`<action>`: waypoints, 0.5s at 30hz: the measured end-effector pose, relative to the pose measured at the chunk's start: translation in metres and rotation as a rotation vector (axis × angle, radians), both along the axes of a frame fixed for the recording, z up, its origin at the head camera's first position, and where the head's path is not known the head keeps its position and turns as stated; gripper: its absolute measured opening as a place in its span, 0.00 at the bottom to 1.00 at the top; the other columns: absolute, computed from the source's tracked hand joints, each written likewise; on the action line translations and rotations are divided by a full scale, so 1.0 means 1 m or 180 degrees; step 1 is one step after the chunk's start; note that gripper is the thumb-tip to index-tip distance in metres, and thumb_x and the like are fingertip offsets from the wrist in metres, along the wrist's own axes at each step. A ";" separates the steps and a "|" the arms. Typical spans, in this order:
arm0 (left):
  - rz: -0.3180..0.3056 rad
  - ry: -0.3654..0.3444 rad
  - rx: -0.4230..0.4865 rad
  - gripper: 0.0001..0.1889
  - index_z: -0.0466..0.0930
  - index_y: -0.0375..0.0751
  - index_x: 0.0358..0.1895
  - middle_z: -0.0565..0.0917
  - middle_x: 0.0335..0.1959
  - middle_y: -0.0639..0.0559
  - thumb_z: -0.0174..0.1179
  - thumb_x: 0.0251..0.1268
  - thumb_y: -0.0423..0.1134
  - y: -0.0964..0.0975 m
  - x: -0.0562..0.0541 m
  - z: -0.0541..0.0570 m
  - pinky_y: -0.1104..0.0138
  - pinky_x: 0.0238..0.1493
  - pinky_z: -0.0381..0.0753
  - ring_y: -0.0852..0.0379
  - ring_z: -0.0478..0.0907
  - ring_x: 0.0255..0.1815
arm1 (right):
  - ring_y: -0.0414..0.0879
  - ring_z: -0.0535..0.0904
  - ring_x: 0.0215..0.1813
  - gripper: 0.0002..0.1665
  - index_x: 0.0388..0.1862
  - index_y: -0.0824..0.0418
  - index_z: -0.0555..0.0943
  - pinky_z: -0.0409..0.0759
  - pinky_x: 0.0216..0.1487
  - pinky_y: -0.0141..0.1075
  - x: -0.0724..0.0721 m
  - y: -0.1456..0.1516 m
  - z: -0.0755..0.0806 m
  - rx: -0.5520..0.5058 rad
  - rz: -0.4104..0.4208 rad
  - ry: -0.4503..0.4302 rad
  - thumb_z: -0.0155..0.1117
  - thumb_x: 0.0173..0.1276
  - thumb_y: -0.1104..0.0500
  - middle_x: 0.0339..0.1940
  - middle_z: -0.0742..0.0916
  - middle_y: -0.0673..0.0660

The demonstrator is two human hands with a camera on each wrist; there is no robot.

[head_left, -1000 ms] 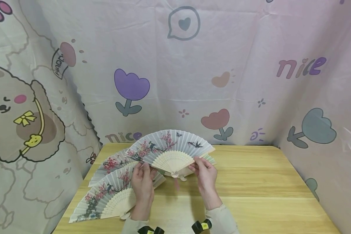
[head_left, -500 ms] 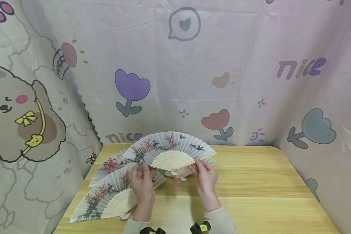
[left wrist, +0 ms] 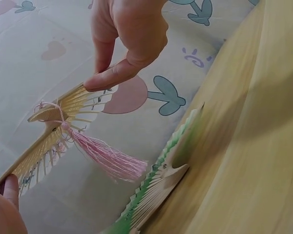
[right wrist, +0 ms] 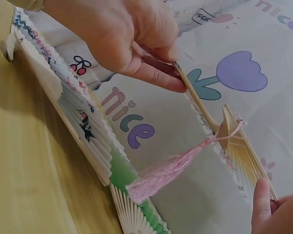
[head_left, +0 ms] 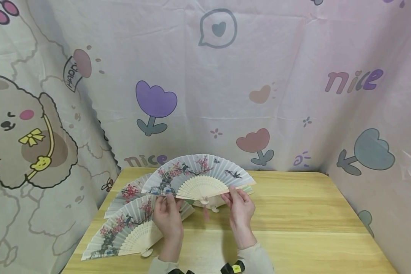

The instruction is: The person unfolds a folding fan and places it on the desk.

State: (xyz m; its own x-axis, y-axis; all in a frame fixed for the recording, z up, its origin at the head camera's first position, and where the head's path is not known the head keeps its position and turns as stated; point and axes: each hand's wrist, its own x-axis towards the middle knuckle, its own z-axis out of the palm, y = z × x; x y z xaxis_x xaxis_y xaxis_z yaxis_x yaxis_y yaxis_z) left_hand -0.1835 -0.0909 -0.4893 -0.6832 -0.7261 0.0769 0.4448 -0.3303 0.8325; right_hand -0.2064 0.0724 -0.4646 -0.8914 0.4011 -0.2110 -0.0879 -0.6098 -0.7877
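Both hands hold up a spread folding fan [head_left: 195,167] with plum blossoms and birds, above the table's back part. My left hand [head_left: 168,219] pinches its left outer rib. The right hand [head_left: 242,209] pinches the opposite outer rib, thumb and fingers also showing in the left wrist view. From the pivot hangs a pink tassel [left wrist: 110,158]. Below lies a spread green-edged fan [left wrist: 158,187], mostly hidden by the held one in the head view. At the left, a blossom fan [head_left: 131,228] lies spread in front of another blossom fan [head_left: 128,188], overlapping it.
The wooden table [head_left: 301,213] extends to the right of the hands. Behind it hangs a pale printed cloth [head_left: 205,76], close to the table's back edge, with more cloth along both sides.
The held fan has been spread a little wider: its left end has moved left and down, its right end slightly right. The fans on the table stay put.
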 end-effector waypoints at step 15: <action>0.0002 -0.0133 0.0044 0.07 0.74 0.23 0.48 0.86 0.35 0.52 0.58 0.79 0.28 0.000 0.007 -0.001 0.62 0.43 0.95 0.62 0.87 0.36 | 0.41 0.88 0.27 0.07 0.38 0.68 0.76 0.94 0.36 0.34 0.003 0.000 -0.006 0.0032 0.0022 0.0025 0.66 0.75 0.70 0.25 0.89 0.54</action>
